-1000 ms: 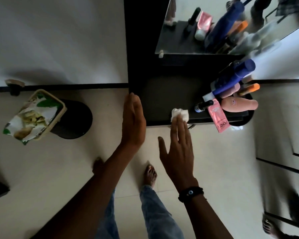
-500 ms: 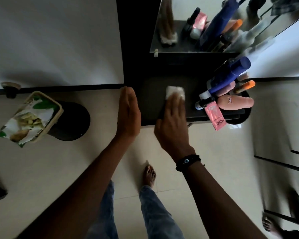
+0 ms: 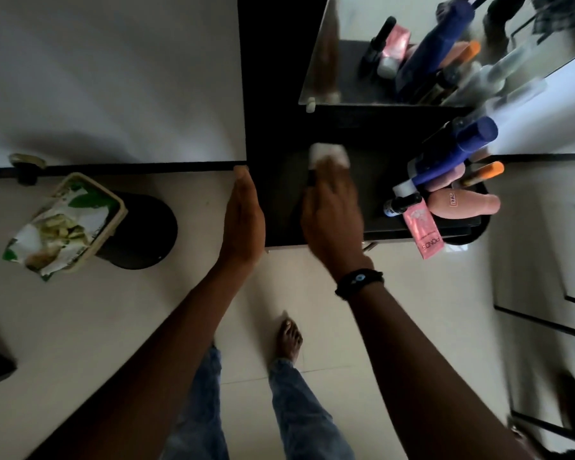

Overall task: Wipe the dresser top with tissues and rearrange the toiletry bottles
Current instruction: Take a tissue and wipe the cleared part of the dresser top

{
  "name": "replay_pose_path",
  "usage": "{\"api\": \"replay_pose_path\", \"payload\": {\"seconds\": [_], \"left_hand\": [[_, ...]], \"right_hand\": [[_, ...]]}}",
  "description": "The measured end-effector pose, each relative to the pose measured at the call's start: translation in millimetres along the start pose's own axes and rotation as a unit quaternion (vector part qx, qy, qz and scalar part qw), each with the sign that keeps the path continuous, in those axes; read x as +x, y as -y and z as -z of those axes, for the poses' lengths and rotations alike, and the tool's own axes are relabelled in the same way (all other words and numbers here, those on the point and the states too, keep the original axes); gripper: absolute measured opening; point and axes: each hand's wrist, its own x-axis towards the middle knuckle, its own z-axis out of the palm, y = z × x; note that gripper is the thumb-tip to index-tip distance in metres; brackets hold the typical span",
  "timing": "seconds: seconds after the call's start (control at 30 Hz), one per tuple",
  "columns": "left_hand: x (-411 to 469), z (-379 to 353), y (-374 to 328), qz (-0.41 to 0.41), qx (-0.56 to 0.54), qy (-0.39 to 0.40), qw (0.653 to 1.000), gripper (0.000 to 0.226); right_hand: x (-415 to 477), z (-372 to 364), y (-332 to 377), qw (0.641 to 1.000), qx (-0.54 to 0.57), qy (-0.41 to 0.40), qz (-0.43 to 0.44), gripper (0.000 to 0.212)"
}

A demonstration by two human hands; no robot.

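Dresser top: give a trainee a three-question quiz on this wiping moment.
1. True or false: the right hand presses a white tissue onto the dresser top.
2. Where do the toiletry bottles stand? A) left end B) right end C) on the floor
3. Fill in: the left hand lies flat along the dresser's ____ edge.

Key: 1 true; 2 B; 3 left.

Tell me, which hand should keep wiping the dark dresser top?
The right hand: its fingers press the white tissue onto the dark dresser top. The left hand lies flat along the left edge, holding nothing.
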Motion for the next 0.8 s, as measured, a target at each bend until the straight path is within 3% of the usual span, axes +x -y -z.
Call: {"api": "replay_pose_path", "payload": {"seconds": [0.07,0.1,0.3,0.43,0.5,0.57,0.6,0.7,0.8], "left_hand": [[5,5,0,0.008,-0.006,0.005,1.0,0.067],[7,6,0,0.01,-0.009,0.007,1.0,0.067],[2,9,7,0.003,-0.021,0.002,1.0,0.064],[0,15,6,-0.008,-0.015,-0.017,1.0,0.052],[0,17,8,0.005,-0.024,-0.021,0.999,0.069],[-4,16,7,0.028,-0.018,-0.016,0.999,0.09],[-6,15,6,0.031,-0.014,-0.014,0.999,0.09],[-12,9,9,0.039,-0.029,-0.006,0.999,0.079],[-18,6,15,0.041,-0.035,-0.006,0.999,0.067]], "right_hand": [[13,6,-12,0.994,0.006,-0.053,-0.094,0.049],[19,7,-11,0.994,0.007,-0.053,-0.097,0.048],[32,-12,49,0.995,0.035,-0.011,0.088,0.043],[-11,-18,56,0.991,0.026,0.009,0.128,0.04],[-39,-14,41,0.991,0.02,-0.007,0.132,0.037],[-57,-7,18,0.994,0.023,-0.045,0.097,0.04],[-59,-2,7,0.995,0.025,-0.064,0.066,0.044],[-41,11,-8,0.996,0.031,-0.082,-0.021,0.048],[2,9,10,0.997,0.03,-0.072,-0.029,0.042]]}}
